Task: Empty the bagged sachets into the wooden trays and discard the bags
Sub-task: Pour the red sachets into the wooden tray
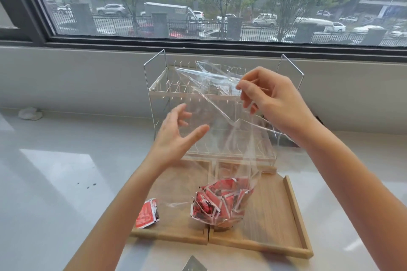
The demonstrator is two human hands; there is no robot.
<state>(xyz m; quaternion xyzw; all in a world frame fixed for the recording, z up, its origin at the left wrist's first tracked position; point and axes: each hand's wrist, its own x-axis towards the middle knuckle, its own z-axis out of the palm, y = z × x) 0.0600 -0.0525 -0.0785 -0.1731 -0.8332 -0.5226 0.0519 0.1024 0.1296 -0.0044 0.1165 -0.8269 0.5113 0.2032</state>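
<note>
A clear plastic bag (222, 103) hangs upright over the wooden trays, its top pinched by my right hand (271, 103). Several red sachets (220, 203) sit bunched in the bag's bottom, resting on the seam between the left wooden tray (176, 234) and the right wooden tray (293, 207). My left hand (176, 136) hovers open beside the bag's left side, fingers spread, holding nothing. A small stack of red sachets (147, 215) lies loose at the left tray's front left corner.
A clear acrylic rack with a metal wire frame (158, 92) stands just behind the trays against the window wall. A crumpled white scrap (29, 114) lies far left on the white counter. A dark triangular piece (195, 264) pokes in at the bottom edge.
</note>
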